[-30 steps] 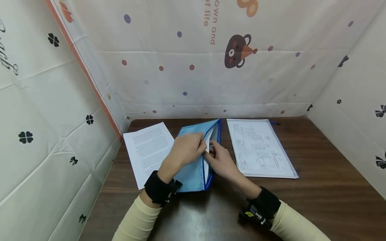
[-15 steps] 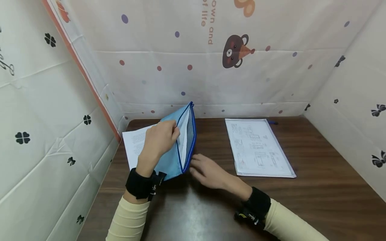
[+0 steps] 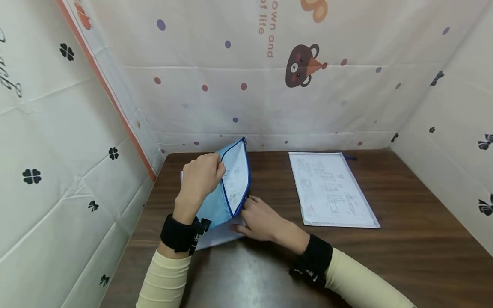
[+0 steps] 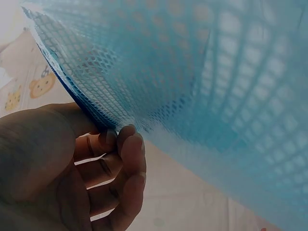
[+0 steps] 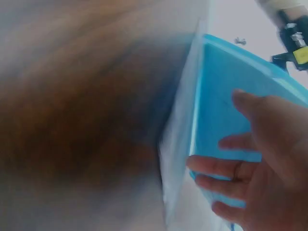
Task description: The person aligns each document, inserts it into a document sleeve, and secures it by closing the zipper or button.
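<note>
My left hand (image 3: pixel 200 177) pinches the rim of a light-blue mesh zipper pouch (image 3: pixel 215 211), which it holds tilted up with its dark-blue-edged mouth spread apart. Inside lies a sheet with line drawings (image 3: pixel 236 179). In the left wrist view, thumb and fingers nip the mesh pouch (image 4: pixel 231 120) along its dark-blue edge. My right hand (image 3: pixel 262 220) is at the pouch's lower right corner, beside a white paper (image 3: pixel 221 235) that pokes out below the pouch. In the right wrist view, its fingers (image 5: pixel 216 166) are extended and apart in front of the blue pouch (image 5: pixel 224 106).
A white-edged sleeve with technical drawings (image 3: pixel 331 188) lies to the right on the brown wooden table (image 3: pixel 385 256). A blue pen (image 3: pixel 349 157) sits behind its far corner. Printed white cloth (image 3: pixel 215 102) hangs along the back and both sides.
My left hand has moved left with the pouch, and its mouth has spread, exposing the drawings. My right hand has left the mouth for the lower corner. The printed paper has shifted right beneath the pouch.
</note>
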Demonstrator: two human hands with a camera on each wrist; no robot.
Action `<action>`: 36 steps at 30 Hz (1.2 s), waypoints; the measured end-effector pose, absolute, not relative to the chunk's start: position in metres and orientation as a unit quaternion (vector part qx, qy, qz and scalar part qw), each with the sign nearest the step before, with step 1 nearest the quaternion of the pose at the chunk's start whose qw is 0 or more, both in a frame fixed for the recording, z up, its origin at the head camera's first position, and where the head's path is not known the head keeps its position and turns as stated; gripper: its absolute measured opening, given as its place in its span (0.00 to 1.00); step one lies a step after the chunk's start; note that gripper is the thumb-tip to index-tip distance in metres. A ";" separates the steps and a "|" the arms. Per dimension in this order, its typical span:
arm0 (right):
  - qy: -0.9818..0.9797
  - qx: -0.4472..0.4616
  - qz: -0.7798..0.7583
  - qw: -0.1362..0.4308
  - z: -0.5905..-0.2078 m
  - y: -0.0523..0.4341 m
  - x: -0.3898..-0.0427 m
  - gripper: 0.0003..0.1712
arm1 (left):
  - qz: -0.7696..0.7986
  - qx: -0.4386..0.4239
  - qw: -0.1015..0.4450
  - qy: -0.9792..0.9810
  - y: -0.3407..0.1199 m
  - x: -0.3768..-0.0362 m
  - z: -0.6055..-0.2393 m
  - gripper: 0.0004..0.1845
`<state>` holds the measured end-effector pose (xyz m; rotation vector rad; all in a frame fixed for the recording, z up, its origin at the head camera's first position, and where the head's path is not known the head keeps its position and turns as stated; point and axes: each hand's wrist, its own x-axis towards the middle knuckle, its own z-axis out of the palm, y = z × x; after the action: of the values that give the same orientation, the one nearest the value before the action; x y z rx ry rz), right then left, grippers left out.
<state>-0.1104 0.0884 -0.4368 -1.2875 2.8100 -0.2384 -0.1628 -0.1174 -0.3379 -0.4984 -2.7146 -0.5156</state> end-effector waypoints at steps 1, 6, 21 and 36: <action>0.907 -0.413 -0.076 0.023 -0.434 0.090 -0.109 0.32 | -0.182 -0.174 0.165 -0.954 -0.118 -0.163 -0.338 0.20; 0.904 -0.412 -0.058 0.097 -0.436 0.100 -0.098 0.42 | -0.191 -0.171 0.156 -0.954 -0.120 -0.164 -0.337 0.19; 0.921 -0.355 -0.069 0.144 -0.430 0.143 -0.090 0.61 | -0.197 -0.155 0.155 -0.956 -0.123 -0.163 -0.334 0.15; 0.979 -0.160 0.033 0.122 -0.416 0.155 -0.079 0.65 | -0.206 -0.154 0.135 -0.957 -0.124 -0.164 -0.334 0.14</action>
<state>-0.0788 0.1549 -0.4157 -0.4676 2.8573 0.0954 -0.1640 -0.1240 -0.3344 -0.4462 -2.7722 -0.5965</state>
